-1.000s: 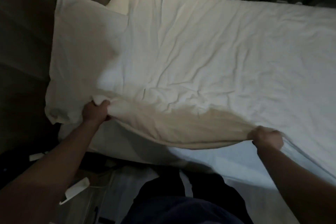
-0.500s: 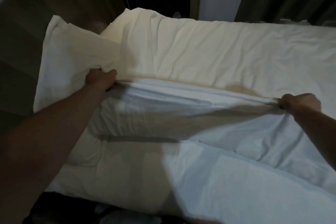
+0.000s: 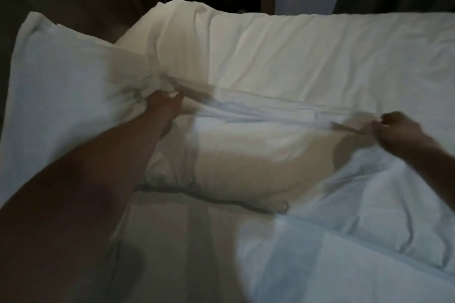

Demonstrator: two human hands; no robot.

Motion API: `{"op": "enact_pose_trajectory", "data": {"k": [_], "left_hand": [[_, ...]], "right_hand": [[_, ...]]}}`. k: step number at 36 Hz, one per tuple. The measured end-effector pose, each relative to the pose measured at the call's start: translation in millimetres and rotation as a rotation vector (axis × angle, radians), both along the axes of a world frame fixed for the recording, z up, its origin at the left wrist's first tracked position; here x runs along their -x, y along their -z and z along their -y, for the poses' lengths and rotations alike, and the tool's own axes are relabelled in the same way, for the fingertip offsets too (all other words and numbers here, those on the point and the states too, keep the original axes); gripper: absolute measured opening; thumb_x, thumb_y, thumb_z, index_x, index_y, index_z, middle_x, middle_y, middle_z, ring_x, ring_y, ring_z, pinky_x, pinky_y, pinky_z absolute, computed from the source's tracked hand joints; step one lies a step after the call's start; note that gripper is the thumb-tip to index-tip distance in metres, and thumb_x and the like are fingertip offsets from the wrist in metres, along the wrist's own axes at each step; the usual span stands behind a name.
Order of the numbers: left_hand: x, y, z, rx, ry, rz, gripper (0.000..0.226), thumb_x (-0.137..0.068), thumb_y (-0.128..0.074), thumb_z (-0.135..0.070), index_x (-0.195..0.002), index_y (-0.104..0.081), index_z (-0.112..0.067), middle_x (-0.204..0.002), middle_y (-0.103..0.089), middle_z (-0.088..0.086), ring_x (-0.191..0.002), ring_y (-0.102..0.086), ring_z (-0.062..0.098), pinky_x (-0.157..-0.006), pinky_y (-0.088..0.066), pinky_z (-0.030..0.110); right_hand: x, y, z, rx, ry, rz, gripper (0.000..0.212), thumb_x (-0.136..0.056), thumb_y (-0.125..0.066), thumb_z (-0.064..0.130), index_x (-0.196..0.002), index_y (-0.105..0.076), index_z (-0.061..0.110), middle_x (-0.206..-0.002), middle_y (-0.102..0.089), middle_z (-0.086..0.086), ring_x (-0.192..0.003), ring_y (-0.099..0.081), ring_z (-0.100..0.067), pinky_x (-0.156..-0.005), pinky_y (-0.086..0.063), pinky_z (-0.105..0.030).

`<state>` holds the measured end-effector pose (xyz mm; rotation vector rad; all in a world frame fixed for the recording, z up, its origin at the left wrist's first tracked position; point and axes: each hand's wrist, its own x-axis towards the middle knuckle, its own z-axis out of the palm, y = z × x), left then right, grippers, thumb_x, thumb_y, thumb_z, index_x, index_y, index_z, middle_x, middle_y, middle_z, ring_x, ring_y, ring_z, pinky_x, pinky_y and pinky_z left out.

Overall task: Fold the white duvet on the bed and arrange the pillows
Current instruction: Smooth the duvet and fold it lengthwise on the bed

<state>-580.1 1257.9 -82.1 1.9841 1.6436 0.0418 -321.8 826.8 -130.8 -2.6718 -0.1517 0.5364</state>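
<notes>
The left hand [image 3: 163, 103] grips a bunched corner of the duvet [image 3: 307, 56] at centre left of the frame; the right hand [image 3: 396, 130], at right, pinches the same edge. Between them the edge [image 3: 266, 113] runs taut, probably so the fold lands straight across the bed [image 3: 357, 265]. The folded duvet fills the upper right. A pillow [image 3: 61, 96] stands at upper left, beside the left hand; another [image 3: 246, 167] lies at centre, below the stretched edge. The fold seems nearly laid; the pillows look not yet arranged.
</notes>
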Motion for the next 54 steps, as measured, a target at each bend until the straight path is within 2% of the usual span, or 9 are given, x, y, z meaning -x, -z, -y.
{"op": "enact_pose_trajectory", "data": {"k": [4,19,21,23,26,37,41,48,54], "left_hand": [[43,22,2,0.041,0.096,-0.266,0.090,-0.085,-0.066,-0.052,-0.151,-0.027,-0.005,-0.154,-0.030,0.022,-0.138,-0.036,0.036,-0.106,-0.037,0.037],[80,55,-43,-0.212,0.040,-0.405,0.109,-0.070,-0.055,-0.084,-0.149,-0.033,-0.012,-0.149,-0.040,0.020,-0.139,-0.032,0.041,-0.110,-0.028,0.051],[78,60,-49,-0.205,0.068,-0.471,0.105,-0.072,-0.047,-0.086,-0.149,-0.035,-0.015,-0.151,-0.038,0.019,-0.139,-0.033,0.041,-0.111,-0.028,0.051],[80,64,-54,-0.217,0.091,-0.500,0.092,-0.076,-0.048,-0.081,-0.146,-0.042,-0.021,-0.148,-0.041,0.020,-0.136,-0.037,0.041,-0.110,-0.030,0.049],[82,71,-55,-0.303,0.136,-0.450,0.064,-0.086,-0.052,-0.063,-0.133,-0.059,-0.020,-0.133,-0.055,0.021,-0.126,-0.049,0.041,-0.105,-0.038,0.048],[87,44,-48,-0.540,0.073,0.092,0.049,-0.092,-0.041,-0.054,-0.108,-0.065,-0.014,-0.104,-0.068,0.023,-0.096,-0.063,0.043,-0.078,-0.051,0.044],[61,47,-46,-0.396,0.150,-0.081,0.045,-0.095,-0.047,-0.047,-0.118,-0.062,-0.011,-0.122,-0.062,0.022,-0.113,-0.058,0.041,-0.091,-0.047,0.043],[52,65,12,-0.353,0.281,-0.285,0.090,-0.081,-0.068,-0.043,-0.149,-0.026,-0.001,-0.154,-0.029,0.021,-0.139,-0.030,0.039,-0.114,-0.028,0.048],[62,37,114,-0.229,0.582,-0.053,0.070,-0.071,-0.051,-0.048,-0.133,-0.055,-0.015,-0.148,-0.043,0.013,-0.137,-0.037,0.033,-0.114,-0.030,0.043]], "right_hand": [[55,25,-50,-0.070,-0.207,-0.025,0.075,-0.077,-0.050,0.058,-0.134,-0.050,0.009,-0.128,-0.056,-0.026,-0.117,-0.055,-0.044,-0.101,-0.045,-0.050],[42,57,-146,-0.005,-0.332,0.043,0.085,-0.092,-0.060,0.042,-0.157,-0.011,0.016,-0.164,0.005,-0.014,-0.146,-0.024,-0.039,-0.109,-0.038,-0.049],[33,60,-143,0.075,-0.325,0.021,0.078,-0.093,-0.059,0.044,-0.155,-0.019,0.020,-0.163,-0.003,-0.020,-0.147,-0.019,-0.041,-0.111,-0.034,-0.049],[24,68,-139,0.069,-0.197,-0.016,0.083,-0.083,-0.063,0.053,-0.148,-0.029,0.014,-0.150,-0.038,-0.022,-0.133,-0.044,-0.040,-0.103,-0.041,-0.045],[25,76,-135,0.163,-0.222,0.079,0.053,-0.087,-0.053,0.059,-0.109,-0.065,0.013,-0.111,-0.066,-0.020,-0.103,-0.063,-0.037,-0.085,-0.048,-0.038],[-3,2,-162,-0.270,-0.011,0.548,0.035,-0.097,-0.043,0.036,-0.098,-0.059,0.005,-0.107,-0.056,-0.025,-0.097,-0.056,-0.046,-0.082,-0.042,-0.045],[-22,10,-150,-0.080,-0.221,0.295,0.039,-0.093,-0.051,0.034,-0.112,-0.061,0.001,-0.116,-0.057,-0.031,-0.107,-0.057,-0.047,-0.091,-0.045,-0.047],[45,46,-129,-0.104,-0.360,-0.041,0.086,-0.085,-0.069,0.017,-0.154,-0.018,0.004,-0.157,-0.022,-0.022,-0.145,-0.026,-0.032,-0.112,-0.033,-0.037],[133,3,-59,-0.172,-0.309,-0.159,0.080,-0.086,-0.068,0.022,-0.153,-0.024,0.015,-0.159,-0.019,-0.013,-0.139,-0.038,-0.032,-0.111,-0.037,-0.040]]}}
